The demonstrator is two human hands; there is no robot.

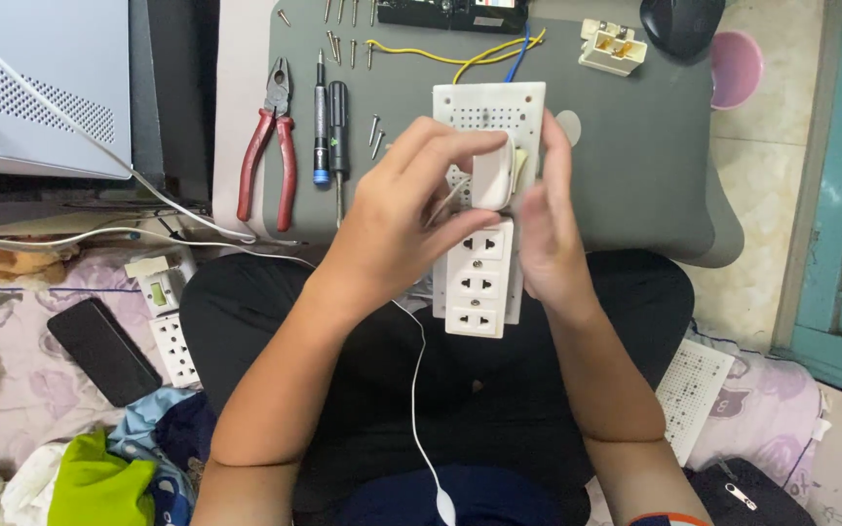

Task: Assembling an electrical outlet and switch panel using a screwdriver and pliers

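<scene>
Head view: left hand (411, 209) is closed on a small white plug adapter (492, 175), thumb and fingers pinching its top and sides. Adapter sits over the upper end of one white socket strip (478, 282), which lies on a white perforated panel (489, 112) at the near edge of the grey board (635, 166). Right hand (550, 234) is flat, fingers extended, pressed against the strip's right side; it grasps nothing. Three sockets show below the adapter. Left of the panel lie one pair of red-handled pliers (267, 156) and two screwdrivers (329, 127)
</scene>
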